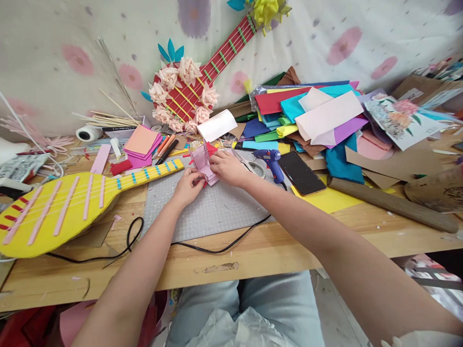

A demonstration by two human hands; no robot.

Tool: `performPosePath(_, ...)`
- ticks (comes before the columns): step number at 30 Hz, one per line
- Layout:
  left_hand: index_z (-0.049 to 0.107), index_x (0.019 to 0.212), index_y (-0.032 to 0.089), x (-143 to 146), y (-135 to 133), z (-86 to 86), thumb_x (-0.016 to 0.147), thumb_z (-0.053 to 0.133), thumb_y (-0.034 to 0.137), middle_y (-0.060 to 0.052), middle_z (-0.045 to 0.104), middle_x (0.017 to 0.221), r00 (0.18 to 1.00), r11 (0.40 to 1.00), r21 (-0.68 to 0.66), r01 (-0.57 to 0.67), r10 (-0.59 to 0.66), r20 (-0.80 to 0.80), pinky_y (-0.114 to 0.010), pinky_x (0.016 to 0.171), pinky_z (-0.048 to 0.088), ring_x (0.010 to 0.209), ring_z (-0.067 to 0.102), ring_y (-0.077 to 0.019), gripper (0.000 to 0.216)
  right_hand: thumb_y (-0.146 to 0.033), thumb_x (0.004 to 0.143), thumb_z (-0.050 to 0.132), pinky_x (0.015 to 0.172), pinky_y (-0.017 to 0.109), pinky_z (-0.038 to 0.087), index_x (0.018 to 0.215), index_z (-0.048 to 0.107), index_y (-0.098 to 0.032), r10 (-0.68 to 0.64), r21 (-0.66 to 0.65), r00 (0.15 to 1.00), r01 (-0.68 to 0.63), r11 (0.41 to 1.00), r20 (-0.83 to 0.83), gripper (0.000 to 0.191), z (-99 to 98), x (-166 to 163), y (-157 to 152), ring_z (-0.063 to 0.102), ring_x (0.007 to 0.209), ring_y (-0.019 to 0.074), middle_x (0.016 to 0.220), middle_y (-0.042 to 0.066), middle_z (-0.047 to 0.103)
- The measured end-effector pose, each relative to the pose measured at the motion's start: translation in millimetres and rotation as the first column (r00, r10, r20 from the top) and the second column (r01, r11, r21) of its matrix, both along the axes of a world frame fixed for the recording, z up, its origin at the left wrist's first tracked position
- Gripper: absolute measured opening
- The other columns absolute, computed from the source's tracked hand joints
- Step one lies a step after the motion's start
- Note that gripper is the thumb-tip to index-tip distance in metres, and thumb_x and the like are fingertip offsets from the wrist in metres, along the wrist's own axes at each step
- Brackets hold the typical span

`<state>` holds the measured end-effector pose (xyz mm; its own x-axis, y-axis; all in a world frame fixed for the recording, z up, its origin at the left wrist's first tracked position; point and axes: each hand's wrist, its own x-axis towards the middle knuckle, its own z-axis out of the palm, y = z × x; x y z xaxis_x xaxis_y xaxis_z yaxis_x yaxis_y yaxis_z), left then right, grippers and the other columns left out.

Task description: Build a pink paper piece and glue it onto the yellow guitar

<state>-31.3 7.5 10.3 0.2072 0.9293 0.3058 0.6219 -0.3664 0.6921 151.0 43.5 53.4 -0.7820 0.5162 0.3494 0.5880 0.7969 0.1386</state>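
Observation:
A small pink folded-paper piece with upright walls (201,159) stands on the grey cutting mat (213,214). My left hand (189,187) pinches its lower left side, with a bit of red showing by the fingertips. From the right, my right hand (228,168) grips the piece's other side, fingers bent over it. A red bit (211,148) sticks up just behind those fingers. Scissors (256,167) lie right of my right hand, beside a blue glue gun (271,164). What exactly lies between the fingertips is partly hidden.
A yellow paper guitar (61,210) lies at left; a red one with paper flowers (187,96) leans at the back. A phone (300,173), a brown stick (392,203) and piled coloured paper (324,114) are at right. A black cable (219,251) crosses the front.

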Motion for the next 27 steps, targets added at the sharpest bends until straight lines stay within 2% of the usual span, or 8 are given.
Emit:
performPosePath(12, 0.062, 0.09, 0.019, -1.9, -4.4, 0.3, 0.072, 0.054, 0.02, -0.002, 0.049, 0.097, 1.0, 1.0, 0.015, -0.005, 0.005, -0.018, -0.024, 0.063, 0.045, 0.061, 0.047, -0.0061, 0.02, -0.018, 0.085, 0.044, 0.077, 0.035, 0.032, 0.08, 0.065, -0.014, 0.0, -0.008, 1.0, 0.0, 1.0, 0.009, 0.022, -1.2, -0.5, 0.4, 0.043, 0.091, 0.0222, 0.092, 0.01, 0.059)
performPosePath(27, 0.064, 0.083, 0.02, 0.0, -3.8, 2.9, 0.073, 0.056, 0.021, -0.003, 0.049, 0.096, 0.999, 0.999, 0.054, 0.002, 0.0, -0.043, -0.025, 0.068, 0.045, 0.073, 0.05, -0.0096, 0.013, -0.019, 0.085, 0.044, 0.079, 0.036, 0.032, 0.083, 0.065, -0.012, 0.002, 0.008, 1.0, -0.003, 1.0, 0.015, 0.022, -6.5, 0.3, 5.8, 0.044, 0.092, 0.0228, 0.092, 0.011, 0.059)
